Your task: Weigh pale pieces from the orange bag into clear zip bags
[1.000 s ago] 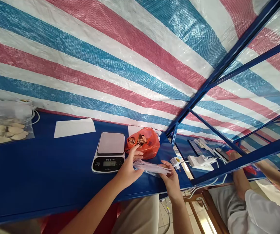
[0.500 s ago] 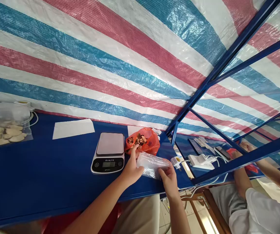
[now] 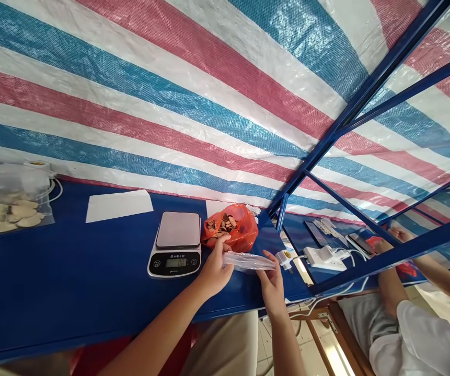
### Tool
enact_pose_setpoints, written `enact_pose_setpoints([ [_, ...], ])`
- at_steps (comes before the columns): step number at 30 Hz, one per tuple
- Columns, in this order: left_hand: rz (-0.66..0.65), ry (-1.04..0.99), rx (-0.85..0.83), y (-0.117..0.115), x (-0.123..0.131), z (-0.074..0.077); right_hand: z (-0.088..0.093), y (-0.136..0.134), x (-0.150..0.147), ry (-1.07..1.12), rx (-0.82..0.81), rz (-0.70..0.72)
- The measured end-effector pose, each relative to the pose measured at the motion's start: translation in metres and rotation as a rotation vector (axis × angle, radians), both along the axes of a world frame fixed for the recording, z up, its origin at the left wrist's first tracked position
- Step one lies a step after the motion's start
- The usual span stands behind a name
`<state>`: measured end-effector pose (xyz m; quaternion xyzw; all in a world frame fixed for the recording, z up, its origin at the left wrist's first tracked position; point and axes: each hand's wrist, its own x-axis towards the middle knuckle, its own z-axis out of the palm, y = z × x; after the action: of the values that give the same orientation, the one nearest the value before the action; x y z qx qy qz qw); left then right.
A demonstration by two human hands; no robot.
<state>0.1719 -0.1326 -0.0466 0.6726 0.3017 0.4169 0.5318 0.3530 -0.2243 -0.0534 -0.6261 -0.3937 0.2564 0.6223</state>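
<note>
1. The blue worktop [image 3: 71, 271] ends just past the hands, so anything knocked there could be dropped over its edge.
2. The open orange bag [image 3: 242, 232] of dried slices [image 3: 220, 224] sits beside the scale [image 3: 173, 244]; slices could be spilled if it is bumped.
3. A clear plastic bag [image 3: 248, 261] is pinched taut between the left hand [image 3: 212, 274] and right hand [image 3: 272, 290], just above the worktop; it could be dropped if either pinch slackens.
</note>
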Motion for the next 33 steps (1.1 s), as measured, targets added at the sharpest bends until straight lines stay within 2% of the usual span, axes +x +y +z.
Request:
enact_pose_setpoints([
  [5, -0.089, -0.091, -0.2, -0.001, -0.006, 0.008, -0.002, 0.0, 0.015, 0.019, -0.013, -0.035],
  [9, -0.166, -0.173, -0.32, -0.009, -0.005, 0.008, -0.001, -0.009, 0.038, 0.004, -0.104, -0.069],
  [12, -0.113, -0.046, -0.262, -0.021, 0.0, 0.002, 0.002, -0.021, 0.052, -0.098, -0.231, -0.043],
  [14, -0.056, 0.041, -0.186, -0.029, 0.002, -0.003, 0.007, -0.027, 0.05, -0.286, -0.282, -0.109],
  [16, -0.006, 0.076, -0.095, -0.035, 0.004, -0.007, 0.017, -0.03, 0.035, -0.541, -0.235, -0.234],
  [17, 0.011, 0.082, -0.052, -0.037, 0.004, -0.008, 0.022, -0.029, 0.024, -0.653, -0.188, -0.251],
  [18, 0.021, 0.09, -0.016, -0.038, 0.005, -0.009, 0.026, -0.028, 0.012, -0.75, -0.139, -0.219],
  [20, 0.017, 0.12, 0.033, -0.037, 0.005, -0.011, 0.03, -0.022, -0.009, -0.876, -0.088, 0.011],
  [22, 0.001, 0.166, 0.057, -0.034, 0.004, -0.012, 0.024, -0.015, -0.022, -0.95, -0.102, 0.244],
  [23, -0.004, 0.188, 0.068, -0.033, 0.004, -0.012, 0.018, -0.012, -0.023, -0.981, -0.123, 0.308],
  [25, -0.011, 0.237, 0.097, -0.029, 0.004, -0.011, 0.003, -0.008, -0.02, -1.041, -0.182, 0.33],
  [28, -0.038, 0.35, 0.137, -0.027, 0.006, -0.005, -0.013, -0.006, -0.011, -1.141, -0.272, 0.288],
  [33, -0.068, 0.616, 0.227, -0.031, 0.004, 0.012, -0.015, -0.009, -0.009, -1.24, -0.393, 0.243],
])
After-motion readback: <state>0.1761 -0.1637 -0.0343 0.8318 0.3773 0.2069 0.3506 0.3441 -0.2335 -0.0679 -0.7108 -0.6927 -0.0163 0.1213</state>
